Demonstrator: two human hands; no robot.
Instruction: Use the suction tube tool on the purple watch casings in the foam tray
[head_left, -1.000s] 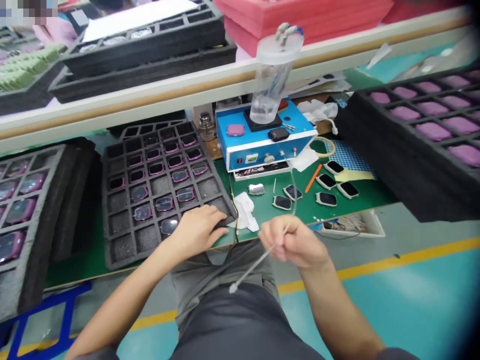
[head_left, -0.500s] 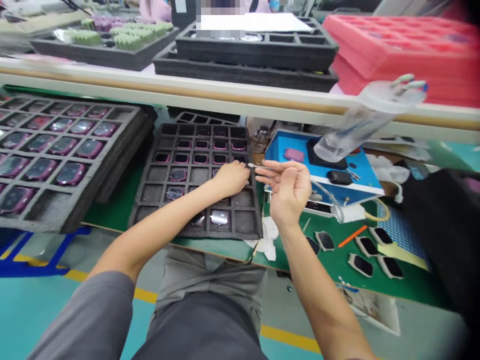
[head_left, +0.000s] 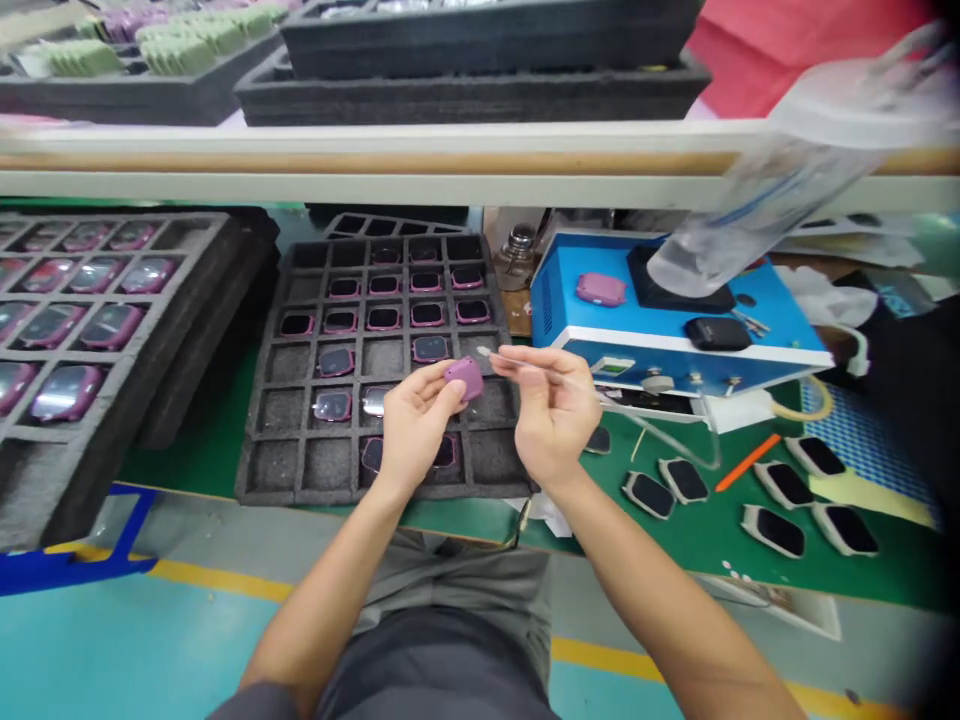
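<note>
My left hand (head_left: 414, 425) pinches a purple smartwatch body (head_left: 464, 377) between thumb and fingers, over the middle of the dark foam tray (head_left: 281, 410). In my right hand (head_left: 551, 405) is a thin clear tube (head_left: 516, 362) with a pale tip, which points at the watch body from just to its right. The tip looks close to it; I cannot tell whether they touch. Several purple-rimmed watches (head_left: 426, 315) with dark screens lie in the tray's compartments below and behind my hands. A clear hose (head_left: 675, 447) runs from near my right hand towards the blue box (head_left: 581, 330).
On the blue box lie another purple watch body (head_left: 600, 289) and a black object (head_left: 717, 333). Several pale-framed watches (head_left: 780, 485) and an orange stick (head_left: 748, 462) lie on the green mat at right. Another watch tray (head_left: 142, 380) stands left. A shelf edge (head_left: 375, 188) crosses above.
My left hand has drawn back from the tray's right side and now holds the purple watch body up. My right hand has turned the tube's tip towards it. The view has shifted.
</note>
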